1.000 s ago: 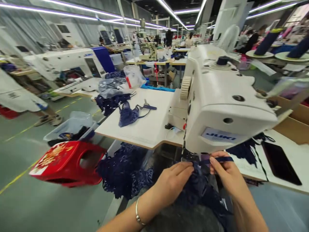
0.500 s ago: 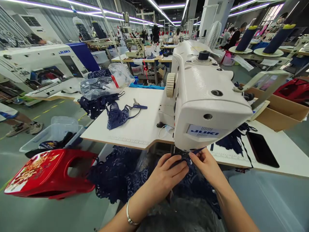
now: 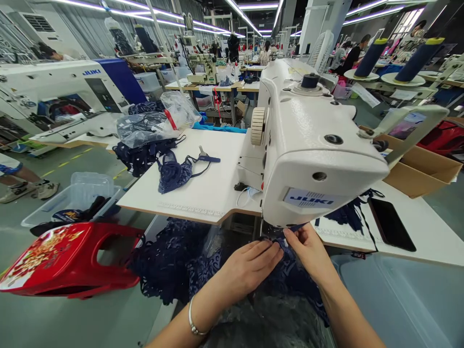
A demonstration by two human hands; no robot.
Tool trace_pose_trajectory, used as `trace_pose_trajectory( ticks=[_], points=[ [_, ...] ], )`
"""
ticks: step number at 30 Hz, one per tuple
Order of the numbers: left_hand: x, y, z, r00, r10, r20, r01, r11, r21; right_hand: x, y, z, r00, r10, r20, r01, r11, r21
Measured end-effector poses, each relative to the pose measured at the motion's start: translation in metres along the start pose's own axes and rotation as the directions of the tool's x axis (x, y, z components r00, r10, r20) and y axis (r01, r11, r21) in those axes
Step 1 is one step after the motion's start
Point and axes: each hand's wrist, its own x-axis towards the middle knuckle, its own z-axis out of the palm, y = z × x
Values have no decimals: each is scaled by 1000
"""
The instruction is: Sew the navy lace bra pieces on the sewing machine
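Note:
Just below the head of a white sewing machine (image 3: 322,135), both hands hold a navy lace bra (image 3: 290,268). My left hand (image 3: 246,266), a silver bangle on its wrist, is closed on its edge with the fingers bunched together. A small pale label shows between the hands. My right hand (image 3: 311,251) pinches a narrow navy strip of the bra near the needle area, thumb against forefinger. The machine head partly hides the stitching spot. Lower down, the bra hangs over dark sheeting (image 3: 268,319) on my lap. Another navy bra (image 3: 174,174) lies on the white table (image 3: 203,200) at left.
Navy lace pieces (image 3: 166,261) hang below the table's front edge, beside a red stool (image 3: 72,261). To the right are a phone (image 3: 391,224), navy straps (image 3: 346,217) and a cardboard box (image 3: 424,166). Plastic-bagged items (image 3: 145,128) sit at the table's far left.
My left fingers have drawn together and moved slightly down from the needle area. My right hand keeps its pinch in nearly the same place. The view has shifted slightly.

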Motion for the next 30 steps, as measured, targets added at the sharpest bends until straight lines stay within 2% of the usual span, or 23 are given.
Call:
trace_pose_trajectory(
  ticks=[12,18,22,27,30],
  points=[
    [-2,0,3,999,-17,46,15,999,30,3,-7,-4,1000,13,7,-13,998,-61],
    [0,1,2,995,-35,99,35,999,6,3,-10,-7,996,49,71,-43,995,-88],
    [2,1,1,994,-49,100,52,998,-26,3,-8,-9,996,58,72,-50,993,-110],
    [8,2,-3,986,-92,138,104,992,-78,2,-5,-11,995,67,73,-56,987,-150],
    [11,6,-2,975,-138,173,156,983,-99,-2,-3,-12,991,74,108,-65,994,-86]
  ],
)
